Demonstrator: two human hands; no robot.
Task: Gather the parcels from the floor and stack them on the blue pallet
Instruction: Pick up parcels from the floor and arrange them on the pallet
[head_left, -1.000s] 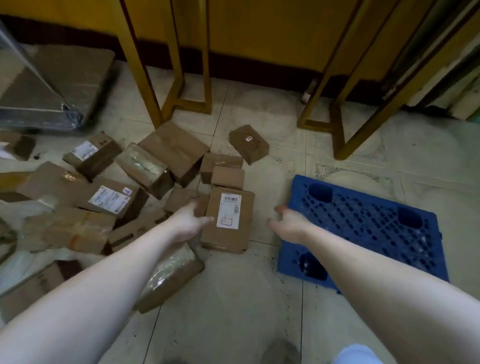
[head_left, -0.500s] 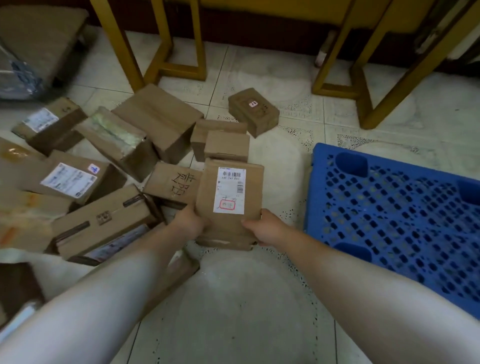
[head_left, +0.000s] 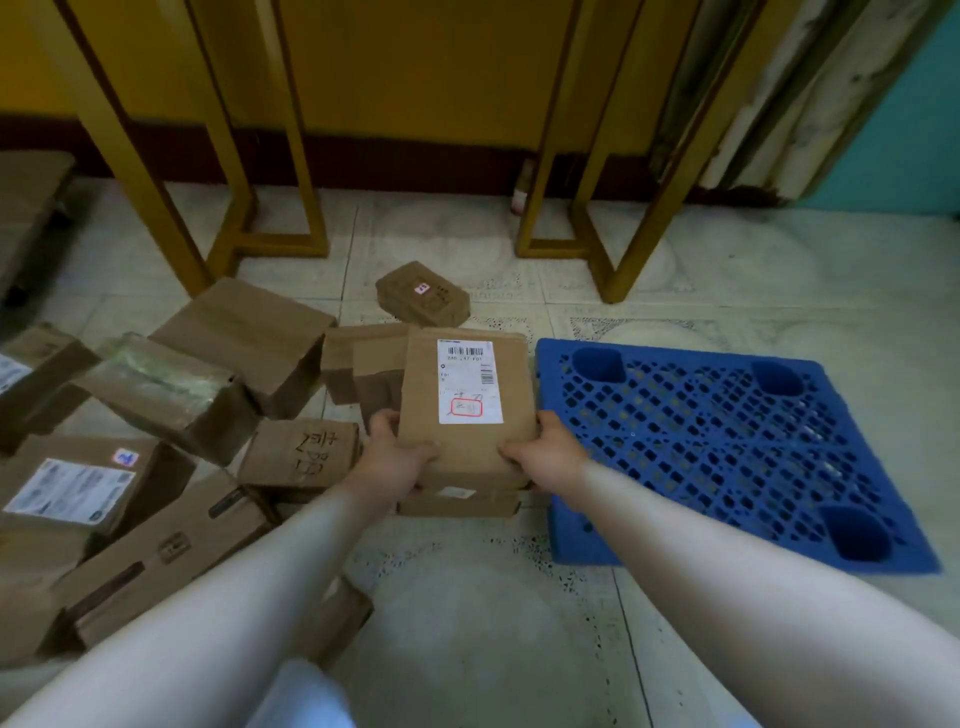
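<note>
Head view: the left hand (head_left: 392, 457) and right hand (head_left: 545, 454) grip opposite near edges of the brown cardboard parcel with a white label (head_left: 467, 441), just beside the blue plastic lattice pallet (head_left: 727, 441). It seems stiff and light, so this two-sided hold suits it.

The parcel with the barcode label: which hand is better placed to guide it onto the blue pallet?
Likely right. The right hand grips the parcel on the edge nearest the blue pallet; the left hand grips the far side, by other boxes.
</note>
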